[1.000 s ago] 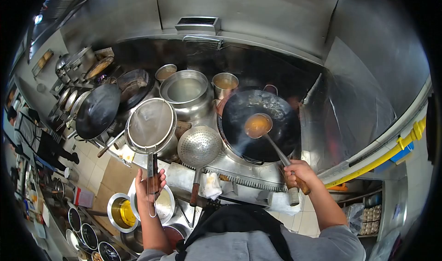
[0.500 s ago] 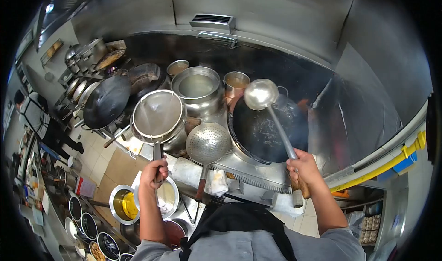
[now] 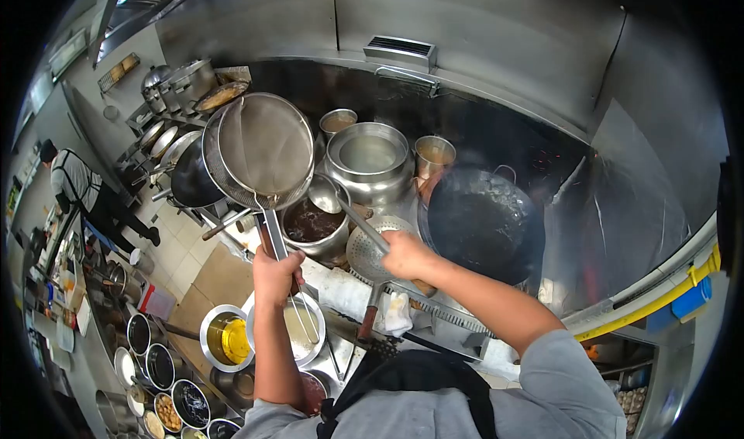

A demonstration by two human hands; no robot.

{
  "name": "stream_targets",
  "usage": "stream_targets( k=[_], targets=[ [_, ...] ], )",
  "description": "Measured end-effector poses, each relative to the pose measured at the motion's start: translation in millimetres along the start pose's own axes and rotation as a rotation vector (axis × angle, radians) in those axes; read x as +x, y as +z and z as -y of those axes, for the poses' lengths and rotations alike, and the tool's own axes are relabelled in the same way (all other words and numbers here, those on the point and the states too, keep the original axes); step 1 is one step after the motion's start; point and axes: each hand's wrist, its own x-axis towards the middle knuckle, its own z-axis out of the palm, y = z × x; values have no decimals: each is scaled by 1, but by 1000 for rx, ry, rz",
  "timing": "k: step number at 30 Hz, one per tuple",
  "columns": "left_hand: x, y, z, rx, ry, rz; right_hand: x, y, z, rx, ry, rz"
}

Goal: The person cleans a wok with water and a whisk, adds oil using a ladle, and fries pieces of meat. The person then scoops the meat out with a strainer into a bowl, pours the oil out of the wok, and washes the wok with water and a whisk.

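Grips strainer (image 3: 263,146) by handle in left hand (image 3: 277,278), with fingers curled round it and mesh beyond them. Holds ladle (image 3: 323,194) in right hand (image 3: 407,254), with fingers wrapped about handle and bowl at mouth of pot (image 3: 327,245).

The round grey wire-mesh strainer (image 3: 267,144) is looking matt, while the long-handled silver metal ladle (image 3: 356,217) and round-bellied silver metal pot (image 3: 372,187) are gleaming smoothly.

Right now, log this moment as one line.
left hand: holding strainer up | right hand: holding ladle at dark-liquid pot | wok: untouched
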Motion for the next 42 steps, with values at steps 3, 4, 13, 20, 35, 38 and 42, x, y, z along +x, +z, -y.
stream_targets(
  k=[3, 4, 13, 20, 35, 38, 42],
  targets=[
    [-10, -3, 2, -9, -4, -34, 20, 10, 21, -101, 82, 50],
    [-12, -4, 4, -49, -1, -16, 32, 15, 22, -240, -11, 106],
    [-1, -28, 23, -478, -311, 104, 55, 12, 25, 1243, 638, 628],
    [1, -28, 42, -571, -390, 113, 14, -8, 18, 1391, 603, 612],
    [12, -18, 43, -492, -352, 97, -55, -62, -1, 1446, 540, 539],
    [14, -14, 47, -500, -345, 109, -70, -70, -15, 1436, 530, 520],
    [19, -6, 55, -472, -375, 115, -93, -83, -27, 1516, 540, 453]
  ],
)
